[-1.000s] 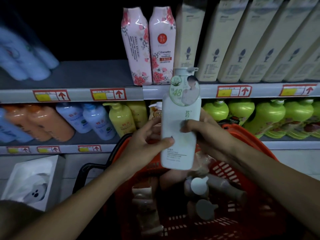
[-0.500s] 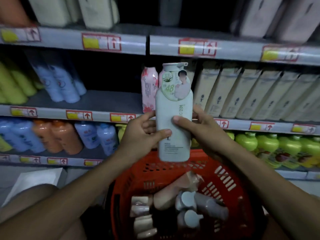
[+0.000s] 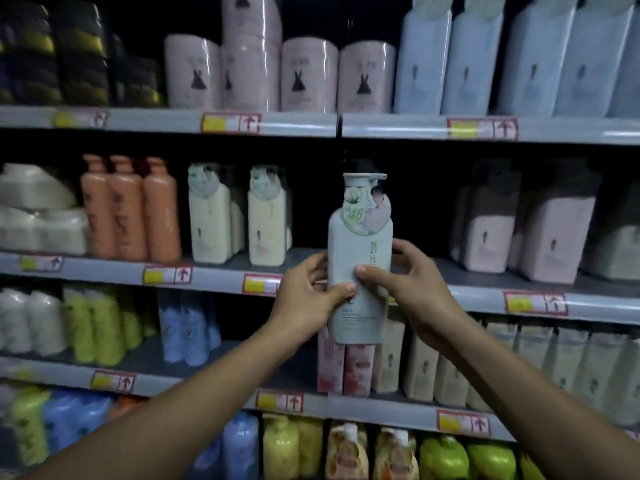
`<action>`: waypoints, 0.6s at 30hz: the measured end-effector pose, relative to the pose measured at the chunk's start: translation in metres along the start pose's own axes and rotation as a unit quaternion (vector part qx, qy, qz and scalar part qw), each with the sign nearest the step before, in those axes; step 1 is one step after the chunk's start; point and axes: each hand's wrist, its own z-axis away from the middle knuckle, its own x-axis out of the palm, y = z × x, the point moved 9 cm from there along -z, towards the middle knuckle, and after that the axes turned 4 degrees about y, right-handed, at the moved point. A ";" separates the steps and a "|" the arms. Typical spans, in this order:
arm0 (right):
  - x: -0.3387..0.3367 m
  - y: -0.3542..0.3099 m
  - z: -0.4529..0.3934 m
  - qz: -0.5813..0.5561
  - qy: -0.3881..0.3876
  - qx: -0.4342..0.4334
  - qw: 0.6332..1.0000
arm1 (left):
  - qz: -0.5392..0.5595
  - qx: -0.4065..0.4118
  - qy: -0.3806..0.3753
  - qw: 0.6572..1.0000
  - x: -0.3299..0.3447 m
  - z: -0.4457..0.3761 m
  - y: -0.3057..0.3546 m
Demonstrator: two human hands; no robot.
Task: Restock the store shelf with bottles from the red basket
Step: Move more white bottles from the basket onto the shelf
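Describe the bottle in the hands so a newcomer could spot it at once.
On the shelving unit, look at the dark gap in the second row. There the left hand and right hand grip a white pump bottle, alone bearing a round green "48" tag.

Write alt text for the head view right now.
Both hands, left hand and right hand, hold a white pump bottle upright before a gap on the second shelf, between cream bottles and pink bottles.

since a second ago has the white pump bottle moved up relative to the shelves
Yes. The white pump bottle, held in both hands, has risen from beside the pink floral bottles to the shelf above, its base now over their tops.
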 end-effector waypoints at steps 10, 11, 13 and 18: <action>-0.012 -0.008 -0.130 0.116 -0.004 -0.152 0.981 | -0.013 0.015 0.002 1.000 0.042 -0.132 0.005; -0.013 -0.002 -0.138 0.140 -0.008 -0.156 0.978 | -0.023 0.007 -0.009 1.000 0.046 -0.141 -0.001; -0.018 0.012 -0.151 0.170 -0.003 -0.148 0.974 | -0.035 -0.003 -0.028 0.999 0.053 -0.152 -0.014; -0.032 0.045 -0.177 0.159 0.013 -0.100 0.982 | -0.083 0.022 -0.024 0.996 0.069 -0.168 -0.023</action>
